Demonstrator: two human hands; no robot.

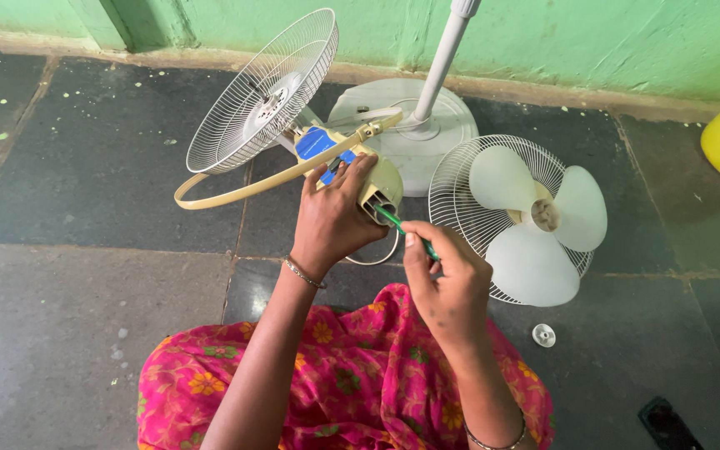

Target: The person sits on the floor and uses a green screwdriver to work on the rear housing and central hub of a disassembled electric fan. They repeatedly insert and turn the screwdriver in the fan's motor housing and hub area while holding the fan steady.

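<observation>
The left hand (332, 218) clamps around the cream motor housing (379, 187), holding it above the dark floor (85, 192), left of the round fan base (427, 137). It should hold firm so the housing cannot twist. Right of the housing, the right hand (447, 283) pinches a green screwdriver (402, 227), best kept straight in line with the screw. Both wrists bend inward.
</observation>
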